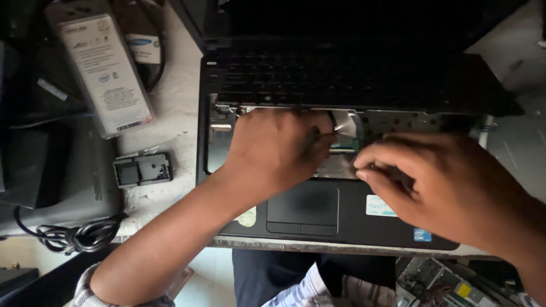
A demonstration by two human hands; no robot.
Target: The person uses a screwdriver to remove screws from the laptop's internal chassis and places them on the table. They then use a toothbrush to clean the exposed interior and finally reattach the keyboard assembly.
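- The left hand [278,149] is lying under the lifted keyboard [352,77], seemingly pinching a ribbon cable [343,126].
- The right hand [438,182] is pressing curled fingers just beside the cable; its grasp I cannot tell.

Both hands [347,165] hide the ribbon cable [341,128] ends beneath them.

The picture is dim and contrasty. The far black laptop keyboard [352,74] sinks into near-black shadow, its keys barely readable. Soft daylight brightens the pale worn tabletop [176,108] at left and far right. Both hands are slightly motion-blurred, and the edges bend with wide-angle distortion.
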